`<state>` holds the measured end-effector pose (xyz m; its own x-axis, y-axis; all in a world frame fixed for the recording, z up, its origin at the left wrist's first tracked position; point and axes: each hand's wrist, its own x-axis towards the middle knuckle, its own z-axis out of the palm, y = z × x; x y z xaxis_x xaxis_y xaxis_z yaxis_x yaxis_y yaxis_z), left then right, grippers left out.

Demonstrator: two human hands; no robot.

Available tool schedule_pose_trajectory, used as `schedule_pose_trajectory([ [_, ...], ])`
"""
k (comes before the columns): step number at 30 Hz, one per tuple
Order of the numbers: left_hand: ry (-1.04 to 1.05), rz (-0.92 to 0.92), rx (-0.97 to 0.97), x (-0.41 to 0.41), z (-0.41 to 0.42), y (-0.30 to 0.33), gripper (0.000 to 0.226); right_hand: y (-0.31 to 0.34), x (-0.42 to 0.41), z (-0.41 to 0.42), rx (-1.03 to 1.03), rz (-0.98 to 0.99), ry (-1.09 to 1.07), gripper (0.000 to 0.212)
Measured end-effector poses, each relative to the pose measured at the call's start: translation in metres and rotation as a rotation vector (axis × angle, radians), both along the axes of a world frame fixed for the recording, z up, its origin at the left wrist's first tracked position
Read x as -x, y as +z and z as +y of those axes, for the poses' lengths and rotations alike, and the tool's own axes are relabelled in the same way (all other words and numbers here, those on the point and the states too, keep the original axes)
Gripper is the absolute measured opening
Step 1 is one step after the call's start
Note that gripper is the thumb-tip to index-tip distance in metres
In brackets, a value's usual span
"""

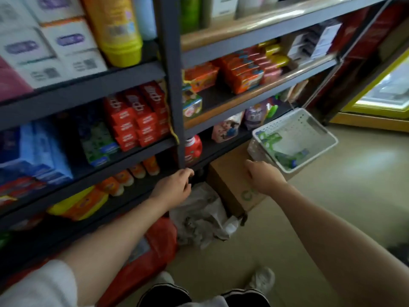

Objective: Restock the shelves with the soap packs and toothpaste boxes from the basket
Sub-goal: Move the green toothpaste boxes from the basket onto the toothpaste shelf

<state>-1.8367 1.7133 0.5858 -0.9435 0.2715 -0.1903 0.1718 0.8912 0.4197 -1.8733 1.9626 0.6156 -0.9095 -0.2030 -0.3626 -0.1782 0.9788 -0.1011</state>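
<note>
Basket (318, 141), white and perforated, sits on a cardboard box (230, 185) by the shelves (174, 85), with green packs (285, 160) low inside. From the head view, our right hand (263, 176) hovers near its rim, fingers loosely curled, empty; our left hand (174, 189), also empty, hangs by the shelf post. We judge we're between items: next, reach in and grip a pack.

At the right of the frame my white perforated basket (294, 138) holds green packs (269, 138) on a brown cardboard box (230, 182), while red toothpaste boxes (135, 116) fill the dark grey shelves (171, 63) left of centre, orange soap packs (241, 73) upper middle.
</note>
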Motion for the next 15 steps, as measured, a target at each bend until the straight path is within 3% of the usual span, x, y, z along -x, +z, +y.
schedule_pose_trajectory([
  [9, -0.045, -0.090, -0.014, 0.039, 0.231, -0.015, 0.022, 0.010, 0.014, 0.224, 0.096, 0.058, -0.199, 0.028],
  [15, 0.057, -0.181, 0.005, 0.075, 0.323, -0.023, 0.021, 0.008, 0.040, 0.328, 0.147, 0.022, -0.277, 0.023],
])
